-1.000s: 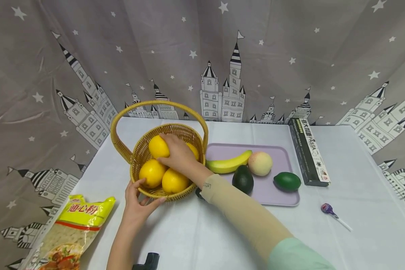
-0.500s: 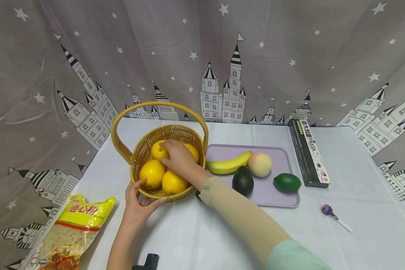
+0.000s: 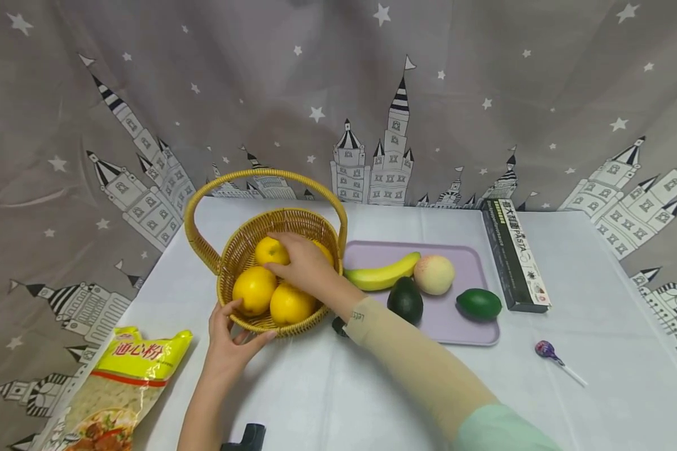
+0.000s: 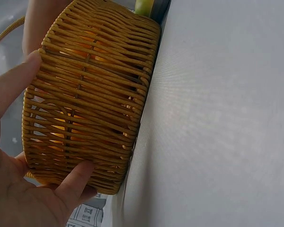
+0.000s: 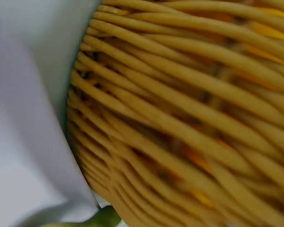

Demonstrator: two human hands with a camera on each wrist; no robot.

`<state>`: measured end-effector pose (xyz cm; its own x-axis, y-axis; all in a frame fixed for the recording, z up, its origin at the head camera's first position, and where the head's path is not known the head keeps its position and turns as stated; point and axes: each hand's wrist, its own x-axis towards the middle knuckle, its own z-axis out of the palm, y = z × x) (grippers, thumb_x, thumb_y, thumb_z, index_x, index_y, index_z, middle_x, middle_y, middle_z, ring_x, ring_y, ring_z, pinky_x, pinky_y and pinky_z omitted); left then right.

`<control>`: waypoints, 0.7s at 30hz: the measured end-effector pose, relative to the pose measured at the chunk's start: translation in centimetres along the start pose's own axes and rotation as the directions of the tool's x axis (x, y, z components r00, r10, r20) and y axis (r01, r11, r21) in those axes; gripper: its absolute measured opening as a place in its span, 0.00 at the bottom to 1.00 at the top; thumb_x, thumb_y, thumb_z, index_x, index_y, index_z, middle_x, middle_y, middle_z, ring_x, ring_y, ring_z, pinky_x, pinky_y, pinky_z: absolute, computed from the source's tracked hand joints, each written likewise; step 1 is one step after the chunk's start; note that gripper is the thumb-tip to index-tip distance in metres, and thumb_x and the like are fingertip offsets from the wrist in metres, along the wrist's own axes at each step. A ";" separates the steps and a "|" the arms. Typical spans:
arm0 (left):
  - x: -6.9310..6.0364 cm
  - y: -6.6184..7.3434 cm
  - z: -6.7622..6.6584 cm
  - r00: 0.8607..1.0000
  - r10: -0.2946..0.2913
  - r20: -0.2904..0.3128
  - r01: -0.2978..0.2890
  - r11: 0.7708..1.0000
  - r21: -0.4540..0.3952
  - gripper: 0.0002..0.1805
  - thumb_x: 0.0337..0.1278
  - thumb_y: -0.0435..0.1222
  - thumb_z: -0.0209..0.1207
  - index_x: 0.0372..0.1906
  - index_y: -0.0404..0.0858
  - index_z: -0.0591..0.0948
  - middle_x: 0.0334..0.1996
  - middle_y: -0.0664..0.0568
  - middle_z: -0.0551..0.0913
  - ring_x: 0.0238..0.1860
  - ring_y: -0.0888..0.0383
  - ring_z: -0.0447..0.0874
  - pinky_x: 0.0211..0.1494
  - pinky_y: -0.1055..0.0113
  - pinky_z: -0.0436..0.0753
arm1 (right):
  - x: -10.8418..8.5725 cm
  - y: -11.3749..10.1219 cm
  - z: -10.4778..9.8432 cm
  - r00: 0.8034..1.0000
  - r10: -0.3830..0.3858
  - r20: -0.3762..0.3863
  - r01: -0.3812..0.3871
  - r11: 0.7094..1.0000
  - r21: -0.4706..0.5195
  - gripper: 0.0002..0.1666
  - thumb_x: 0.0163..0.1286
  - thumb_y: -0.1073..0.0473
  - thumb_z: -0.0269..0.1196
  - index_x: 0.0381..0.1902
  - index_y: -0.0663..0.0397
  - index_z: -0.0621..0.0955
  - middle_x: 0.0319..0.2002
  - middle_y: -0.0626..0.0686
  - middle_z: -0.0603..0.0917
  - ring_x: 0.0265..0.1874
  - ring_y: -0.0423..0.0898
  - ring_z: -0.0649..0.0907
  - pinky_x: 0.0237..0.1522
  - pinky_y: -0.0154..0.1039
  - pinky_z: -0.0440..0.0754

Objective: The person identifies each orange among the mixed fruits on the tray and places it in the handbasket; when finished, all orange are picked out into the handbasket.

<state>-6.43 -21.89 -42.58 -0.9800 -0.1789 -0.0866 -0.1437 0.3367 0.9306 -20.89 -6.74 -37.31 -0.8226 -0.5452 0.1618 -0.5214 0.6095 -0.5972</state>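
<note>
A yellow wicker basket point(image 3: 225, 282) with a tall arched handle stands on the left half of the table. Several oranges point(image 3: 254, 290) lie in it. My right hand point(image 3: 304, 263) reaches inside and grips an orange point(image 3: 271, 251) at the back, fingers over its top and thumb at its near side. My left hand point(image 3: 234, 347) steadies the basket's front left, with fingertips at the rim and wall. In the left wrist view the thumb and fingers spread over the wicker. Only the basket's side fills the right wrist view, so that hand is hidden there.
Right of the basket a lilac tray point(image 3: 465, 332) holds a banana point(image 3: 380, 275), a peach point(image 3: 434, 275), an avocado point(image 3: 405, 301) and a green fruit point(image 3: 478, 304). Further right are a pasta box point(image 3: 516, 257) and a lollipop point(image 3: 546, 349). A macaroni bag point(image 3: 124, 382) lies front left.
My right hand has lowered its orange deeper into the basket and shifted it slightly right. The left hand has stayed at the basket's front.
</note>
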 end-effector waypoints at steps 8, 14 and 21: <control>0.1 0.1 -0.1 1.000 -0.006 0.000 0.006 1.000 0.017 0.49 0.52 0.35 0.70 0.72 0.34 0.50 0.73 0.42 0.23 0.73 0.36 0.41 0.68 0.54 0.67 | -3.0 0.3 -2.5 0.991 -0.093 -0.100 0.101 0.992 0.074 0.37 0.67 0.43 0.63 0.70 0.46 0.68 0.67 0.45 0.70 0.67 0.44 0.67 0.70 0.43 0.64; 0.2 -0.1 -0.2 1.000 -0.010 -0.001 0.010 1.000 0.008 0.49 0.52 0.34 0.70 0.72 0.34 0.50 0.73 0.41 0.23 0.73 0.37 0.41 0.67 0.56 0.68 | -5.7 0.7 -4.3 0.981 -0.097 -0.170 0.119 0.986 0.120 0.36 0.66 0.44 0.64 0.70 0.43 0.68 0.68 0.43 0.69 0.67 0.44 0.67 0.69 0.48 0.66; 0.2 -0.1 -0.4 1.000 -0.016 0.002 0.016 1.000 -0.011 0.50 0.52 0.33 0.69 0.72 0.34 0.49 0.73 0.42 0.22 0.73 0.37 0.40 0.66 0.57 0.68 | -8.8 1.8 -6.9 0.941 -0.135 -0.309 0.183 0.974 0.131 0.37 0.65 0.51 0.67 0.70 0.47 0.68 0.68 0.49 0.69 0.67 0.44 0.66 0.70 0.46 0.65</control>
<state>-6.54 -22.30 -42.60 -0.9778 -0.1829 -0.1021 -0.1579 0.3232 0.9331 -16.15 3.09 -34.42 -0.7742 -0.4177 0.4755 -0.6285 0.4188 -0.6554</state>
